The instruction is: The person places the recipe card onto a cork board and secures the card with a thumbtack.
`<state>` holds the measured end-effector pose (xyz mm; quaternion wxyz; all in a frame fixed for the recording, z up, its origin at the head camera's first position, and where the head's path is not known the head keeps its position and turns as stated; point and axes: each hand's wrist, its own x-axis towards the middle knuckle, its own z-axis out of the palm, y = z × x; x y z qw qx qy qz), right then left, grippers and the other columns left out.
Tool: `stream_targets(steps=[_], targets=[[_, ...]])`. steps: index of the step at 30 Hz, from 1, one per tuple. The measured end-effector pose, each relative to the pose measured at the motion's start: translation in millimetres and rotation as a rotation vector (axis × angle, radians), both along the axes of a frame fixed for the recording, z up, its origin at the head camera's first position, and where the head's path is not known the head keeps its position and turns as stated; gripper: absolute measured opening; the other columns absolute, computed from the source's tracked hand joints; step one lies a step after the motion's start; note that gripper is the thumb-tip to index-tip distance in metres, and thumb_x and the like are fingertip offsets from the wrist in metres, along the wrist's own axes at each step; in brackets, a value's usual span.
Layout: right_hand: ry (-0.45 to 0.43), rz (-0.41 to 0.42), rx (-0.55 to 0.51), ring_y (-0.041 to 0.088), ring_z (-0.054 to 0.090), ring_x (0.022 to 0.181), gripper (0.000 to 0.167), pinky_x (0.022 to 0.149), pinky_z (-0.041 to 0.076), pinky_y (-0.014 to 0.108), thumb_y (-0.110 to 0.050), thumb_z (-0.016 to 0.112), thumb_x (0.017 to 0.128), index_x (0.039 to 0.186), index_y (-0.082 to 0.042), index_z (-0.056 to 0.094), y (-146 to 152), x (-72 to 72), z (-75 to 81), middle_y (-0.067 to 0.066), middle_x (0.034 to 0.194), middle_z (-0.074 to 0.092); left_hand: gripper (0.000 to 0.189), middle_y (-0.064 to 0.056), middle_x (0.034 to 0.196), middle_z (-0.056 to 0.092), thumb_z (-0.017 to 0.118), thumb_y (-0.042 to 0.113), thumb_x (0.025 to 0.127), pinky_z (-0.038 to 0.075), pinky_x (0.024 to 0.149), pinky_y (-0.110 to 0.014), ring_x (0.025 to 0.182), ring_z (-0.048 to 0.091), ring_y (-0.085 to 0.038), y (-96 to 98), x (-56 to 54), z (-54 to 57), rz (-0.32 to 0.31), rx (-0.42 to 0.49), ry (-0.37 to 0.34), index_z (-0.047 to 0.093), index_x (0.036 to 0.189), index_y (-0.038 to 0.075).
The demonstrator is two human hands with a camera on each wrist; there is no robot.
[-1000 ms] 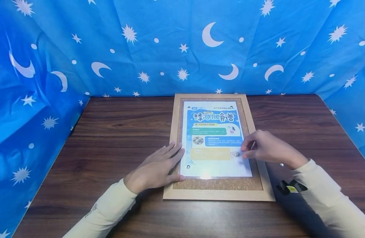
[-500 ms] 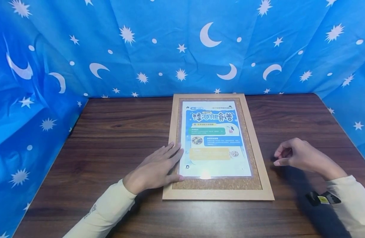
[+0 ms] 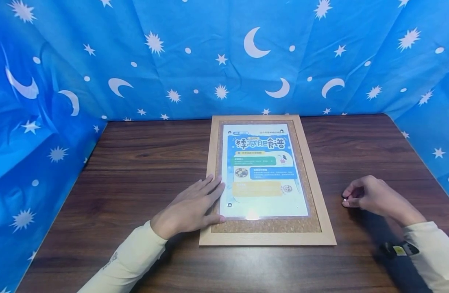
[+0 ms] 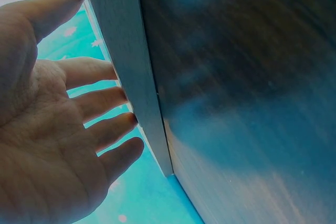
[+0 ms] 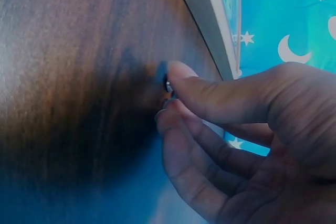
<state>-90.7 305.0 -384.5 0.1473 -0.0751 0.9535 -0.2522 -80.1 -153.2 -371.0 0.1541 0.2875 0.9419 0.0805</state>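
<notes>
A printed sheet [image 3: 264, 205] with Chinese lettering lies on a wood-framed cork board [image 3: 268, 226]. Small dark, shiny pushpins sit at its two top corners and at its lower left. My left hand [image 3: 189, 209] is spread over the board's left side, fingertips on the sheet's edge. In the left wrist view, that hand [image 4: 58, 119] has its fingers straight across the frame's edge. To the right of the board, my right hand [image 3: 374, 199] is low over the table, thumb and forefinger pinching a small silver pushpin [image 5: 168, 85], mostly hidden by the fingertips.
The dark wooden table [image 3: 136, 154] extends on both sides of the board. A blue cloth [image 3: 195, 69] with white moons and stars hangs behind and at the sides. A black strap device [image 3: 399, 249] sits at my right wrist.
My right hand has moved off the sheet's right edge, out to the right, and down to the pushpin lying on the table. The left hand stays in place on the board.
</notes>
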Motion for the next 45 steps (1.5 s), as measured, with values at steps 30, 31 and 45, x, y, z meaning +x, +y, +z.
stream_targets(steps=[30,31,45], targets=[[0.183,-0.018,-0.149,0.013,0.063,0.067,0.008,0.055,0.051,0.026,-0.010,0.074,0.093,0.094,-0.003,0.078,-59,1.3,12.3,0.002,0.080,0.073,0.084,-0.014,0.166,0.022,0.064,0.054,0.095,0.015,0.124,-0.049,0.154,0.012,-0.031,0.0,-0.1,0.5,-0.005,0.010,-0.002,0.034,0.157,0.005],[0.180,-0.016,-0.148,0.013,0.063,0.068,0.007,0.055,0.051,0.026,-0.010,0.076,0.092,0.093,-0.004,0.078,-61,1.8,12.3,0.002,0.081,0.073,0.084,-0.014,0.166,0.022,0.064,0.054,0.095,0.015,0.124,-0.049,0.154,0.012,-0.032,0.0,-0.1,0.6,-0.007,0.010,-0.002,0.035,0.157,0.005],[0.151,0.048,-0.182,0.013,0.056,0.065,0.006,0.053,0.048,0.024,-0.010,0.077,0.090,0.086,-0.007,0.076,-82,7.3,13.2,-0.003,0.074,0.067,0.086,-0.014,0.166,0.022,0.063,0.056,0.095,0.014,0.124,-0.049,0.154,0.012,-0.031,0.4,0.6,2.0,-0.002,0.005,0.003,0.034,0.157,0.005]])
